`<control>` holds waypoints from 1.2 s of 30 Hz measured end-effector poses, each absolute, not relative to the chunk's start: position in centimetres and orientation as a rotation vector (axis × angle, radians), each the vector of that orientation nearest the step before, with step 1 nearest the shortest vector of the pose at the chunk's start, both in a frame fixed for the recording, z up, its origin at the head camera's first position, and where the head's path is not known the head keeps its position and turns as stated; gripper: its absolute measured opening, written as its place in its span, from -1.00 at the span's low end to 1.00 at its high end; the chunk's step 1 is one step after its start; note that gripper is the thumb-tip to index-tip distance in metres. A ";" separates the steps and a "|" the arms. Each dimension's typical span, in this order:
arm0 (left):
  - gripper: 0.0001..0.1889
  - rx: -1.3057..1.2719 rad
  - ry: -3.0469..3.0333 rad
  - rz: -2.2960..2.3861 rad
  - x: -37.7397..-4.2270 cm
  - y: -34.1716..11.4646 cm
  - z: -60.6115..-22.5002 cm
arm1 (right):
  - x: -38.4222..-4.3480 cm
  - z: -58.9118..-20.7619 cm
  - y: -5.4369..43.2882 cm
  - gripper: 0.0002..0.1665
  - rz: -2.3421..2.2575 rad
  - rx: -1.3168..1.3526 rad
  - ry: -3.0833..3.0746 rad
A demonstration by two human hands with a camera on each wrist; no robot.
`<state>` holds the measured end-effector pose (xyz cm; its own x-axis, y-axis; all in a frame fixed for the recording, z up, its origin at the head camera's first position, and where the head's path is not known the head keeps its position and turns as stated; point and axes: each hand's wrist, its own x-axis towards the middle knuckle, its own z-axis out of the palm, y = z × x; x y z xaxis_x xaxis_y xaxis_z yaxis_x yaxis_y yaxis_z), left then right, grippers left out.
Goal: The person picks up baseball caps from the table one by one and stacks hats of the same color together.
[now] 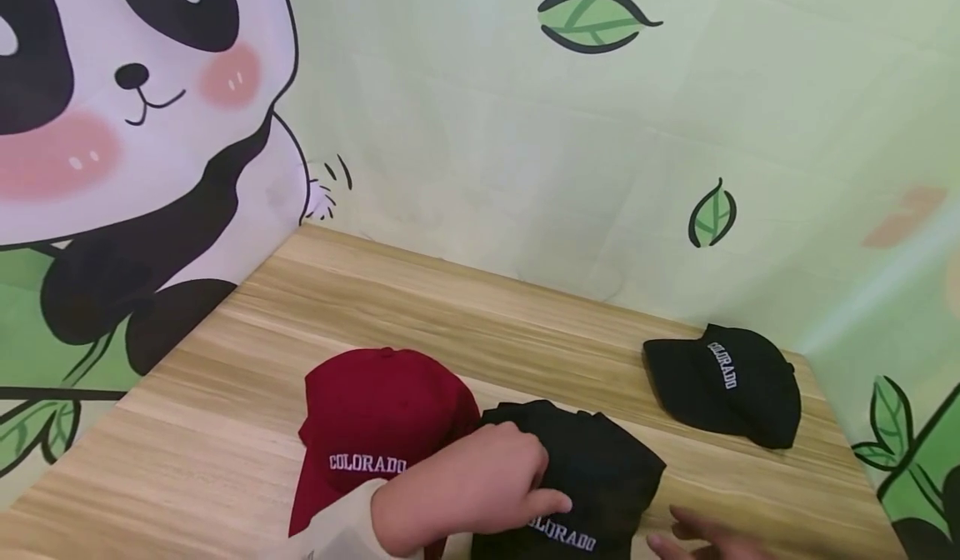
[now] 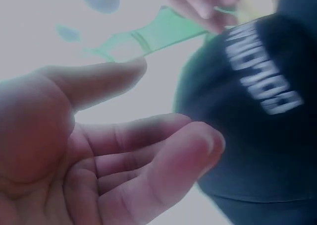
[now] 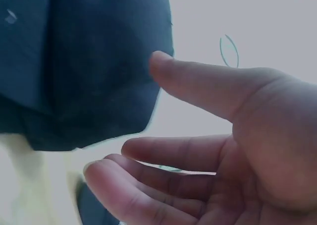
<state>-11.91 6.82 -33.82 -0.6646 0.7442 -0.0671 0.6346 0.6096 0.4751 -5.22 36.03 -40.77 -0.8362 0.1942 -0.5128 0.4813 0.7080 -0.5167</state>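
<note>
A black cap (image 1: 600, 460) with white COLORADO lettering stands in front of me, its crown creased. Over its left side reaches my left hand (image 1: 495, 472), thumb extended and pointing right. In the left wrist view, the fingers of this left hand (image 2: 143, 170) bend loosely beside the cap (image 2: 237, 155), with nothing between them and the thumb. My right hand (image 1: 705, 539) is low in the head view, right of the same cap and partly cut off. Its thumb (image 3: 198, 81) overlaps the dark cloth's edge in the right wrist view, with the fingers spread apart from it.
A red COLORADO cap (image 1: 382, 402) sits on the wooden table (image 1: 247, 360) to the left, partly behind my left forearm. Another black cap (image 1: 727, 385) lies at the back right near the wall cloth (image 1: 487, 127), which carries a printed panda (image 1: 247, 202) and leaves.
</note>
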 end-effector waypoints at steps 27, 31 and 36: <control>-0.61 1.544 2.515 0.488 -23.2 17.3 -25.2 | -9.4 -37.2 38.6 0.06 -0.825 0.721 2.976; -0.60 1.524 2.532 0.391 -25.2 19.1 -25.8 | -10.1 -37.9 38.9 0.01 -0.881 0.820 3.001; -0.63 1.461 2.531 0.314 -26.7 21.3 -27.1 | -10.8 -38.6 39.5 0.07 -0.896 0.842 2.955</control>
